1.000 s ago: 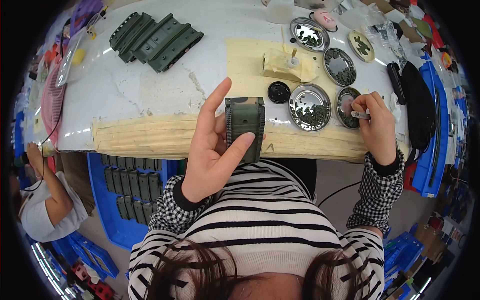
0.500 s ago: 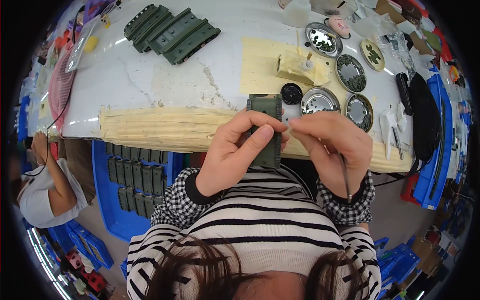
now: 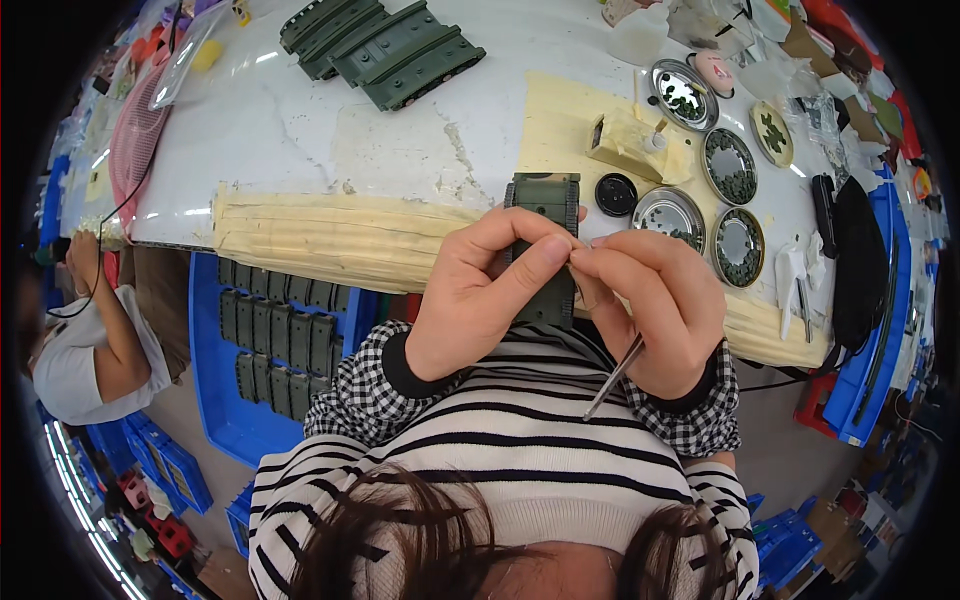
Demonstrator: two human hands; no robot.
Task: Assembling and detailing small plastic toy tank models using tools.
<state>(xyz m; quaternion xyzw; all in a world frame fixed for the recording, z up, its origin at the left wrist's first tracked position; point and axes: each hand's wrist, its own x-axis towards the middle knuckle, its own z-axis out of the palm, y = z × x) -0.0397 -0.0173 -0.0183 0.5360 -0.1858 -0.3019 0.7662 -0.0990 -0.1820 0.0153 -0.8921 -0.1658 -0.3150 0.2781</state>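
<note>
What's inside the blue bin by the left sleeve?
Rows of dark green parts lie in the blue bin. The table edge hides its far end, the left sleeve its near right corner; contents there aren't visible.

Passable tabletop beyond left hand, green shells farther, dishes right

Dishes right of held part, crate left, parts inside
</note>
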